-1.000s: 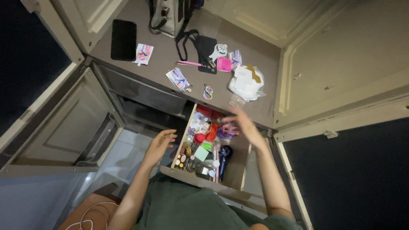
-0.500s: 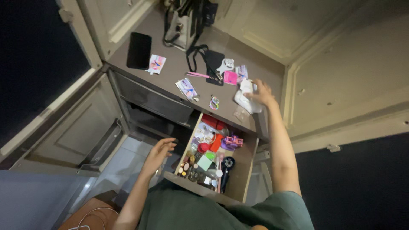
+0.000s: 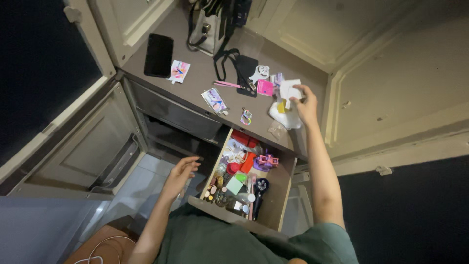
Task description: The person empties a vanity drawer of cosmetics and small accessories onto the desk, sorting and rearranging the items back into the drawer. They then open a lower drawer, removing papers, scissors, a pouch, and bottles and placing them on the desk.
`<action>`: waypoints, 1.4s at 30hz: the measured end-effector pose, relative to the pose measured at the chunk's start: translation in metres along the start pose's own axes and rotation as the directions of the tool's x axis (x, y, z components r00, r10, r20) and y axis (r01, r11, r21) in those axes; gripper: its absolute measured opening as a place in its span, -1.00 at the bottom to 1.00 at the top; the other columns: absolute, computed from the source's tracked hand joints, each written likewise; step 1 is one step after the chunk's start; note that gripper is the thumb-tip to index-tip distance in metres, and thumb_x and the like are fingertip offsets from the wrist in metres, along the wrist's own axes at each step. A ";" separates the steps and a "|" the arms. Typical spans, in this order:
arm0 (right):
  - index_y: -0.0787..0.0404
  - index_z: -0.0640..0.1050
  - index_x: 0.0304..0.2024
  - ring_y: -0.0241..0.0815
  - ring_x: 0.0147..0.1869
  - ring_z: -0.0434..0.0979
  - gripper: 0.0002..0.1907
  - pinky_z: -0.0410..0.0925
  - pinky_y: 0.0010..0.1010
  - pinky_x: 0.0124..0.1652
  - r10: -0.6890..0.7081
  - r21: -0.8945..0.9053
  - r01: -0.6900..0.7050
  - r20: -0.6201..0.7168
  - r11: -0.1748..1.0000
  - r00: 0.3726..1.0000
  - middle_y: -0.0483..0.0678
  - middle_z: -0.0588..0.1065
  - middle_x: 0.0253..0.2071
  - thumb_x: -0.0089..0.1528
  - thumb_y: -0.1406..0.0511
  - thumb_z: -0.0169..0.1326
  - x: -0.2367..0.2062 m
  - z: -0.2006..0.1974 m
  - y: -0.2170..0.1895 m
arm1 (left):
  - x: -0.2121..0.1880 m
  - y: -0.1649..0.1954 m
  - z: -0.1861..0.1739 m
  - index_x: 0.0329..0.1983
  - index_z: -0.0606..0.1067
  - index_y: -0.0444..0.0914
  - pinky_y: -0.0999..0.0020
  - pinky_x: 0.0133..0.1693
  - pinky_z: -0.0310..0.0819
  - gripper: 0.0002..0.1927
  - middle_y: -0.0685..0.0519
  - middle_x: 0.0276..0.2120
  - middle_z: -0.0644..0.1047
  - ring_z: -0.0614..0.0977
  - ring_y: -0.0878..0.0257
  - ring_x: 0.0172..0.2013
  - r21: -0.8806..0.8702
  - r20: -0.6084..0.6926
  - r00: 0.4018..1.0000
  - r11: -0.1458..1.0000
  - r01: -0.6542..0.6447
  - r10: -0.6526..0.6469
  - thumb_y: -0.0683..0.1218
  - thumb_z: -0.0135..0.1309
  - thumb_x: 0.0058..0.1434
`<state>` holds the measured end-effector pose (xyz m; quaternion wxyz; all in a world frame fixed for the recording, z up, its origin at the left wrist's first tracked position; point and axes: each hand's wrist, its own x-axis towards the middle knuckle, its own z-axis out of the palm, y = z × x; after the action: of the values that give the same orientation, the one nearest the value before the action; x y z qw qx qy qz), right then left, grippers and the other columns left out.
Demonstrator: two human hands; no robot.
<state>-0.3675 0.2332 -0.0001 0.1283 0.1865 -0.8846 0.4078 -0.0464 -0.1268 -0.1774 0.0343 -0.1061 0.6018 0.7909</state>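
The bench (image 3: 205,73) is carrying a black phone (image 3: 158,55), a bag (image 3: 207,24) and small clutter, with the open drawer (image 3: 273,195) of oddments below at six o'clock. The right hand (image 3: 305,105) is pinching a white paper piece (image 3: 289,90) above the crumpled white bag (image 3: 286,116) at the bench's three o'clock end. The left hand (image 3: 181,171) is hovering with fingers spread, empty, just at nine o'clock of the drawer. Judging by this, the paper is best lifted straight up, keeping the pinch light so nothing beside it gets dragged.

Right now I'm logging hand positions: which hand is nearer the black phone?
Left. The left hand hangs open below the phone, beside the open drawer; the right hand is far across the countertop.
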 end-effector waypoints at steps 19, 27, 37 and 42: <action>0.32 0.59 -0.04 -0.45 -0.22 0.48 -0.85 0.35 -0.63 -0.21 0.257 0.722 -0.362 0.256 0.591 0.932 -0.12 0.57 -0.21 0.35 0.39 0.18 -0.213 0.091 -0.077 | -0.005 0.067 0.096 0.12 0.40 -0.38 0.39 -0.17 0.72 -0.68 -0.01 -0.06 0.56 0.63 0.33 -0.07 -0.245 0.185 0.975 0.967 -0.072 0.119 -0.23 0.08 0.32; 0.30 0.55 -0.02 -0.42 -0.21 0.57 -0.80 0.38 -0.62 -0.27 0.339 0.735 -0.442 0.299 0.515 0.892 -0.07 0.63 -0.19 0.31 0.37 0.16 -0.205 0.066 -0.087 | -0.019 0.092 0.088 0.20 0.48 -0.19 0.48 -0.45 0.43 -0.61 -0.07 -0.22 0.61 0.58 0.33 -0.44 0.145 0.073 0.997 0.989 -0.039 0.028 -0.19 0.10 0.30; 0.33 0.55 0.06 -0.13 -0.14 0.62 -0.72 0.47 -0.30 -0.25 0.299 0.856 -0.514 0.478 0.053 0.826 0.05 0.61 -0.12 0.36 0.30 0.11 -0.226 0.062 -0.108 | 0.002 0.049 0.082 0.17 0.39 -0.31 0.46 -0.27 0.57 -0.66 -0.06 -0.14 0.63 0.69 0.38 -0.32 -0.036 -0.054 0.996 0.997 -0.069 0.067 -0.20 0.04 0.33; 0.29 0.54 0.05 -0.24 -0.06 0.60 -0.72 0.46 -0.37 -0.05 0.426 0.818 -0.574 0.501 0.052 0.753 -0.04 0.60 -0.08 0.29 0.35 0.12 -0.257 0.095 -0.104 | 0.014 0.007 0.082 0.21 0.37 -0.40 0.44 -0.15 0.55 -0.69 -0.06 -0.09 0.62 0.66 0.32 -0.17 -0.135 0.066 0.983 0.978 -0.159 0.169 -0.22 -0.07 0.42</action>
<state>-0.0991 0.1561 -0.0872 -0.2142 -0.0692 -0.4689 0.8541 -0.0719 -0.0515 -0.1530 -0.0148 -0.0277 0.5543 0.8317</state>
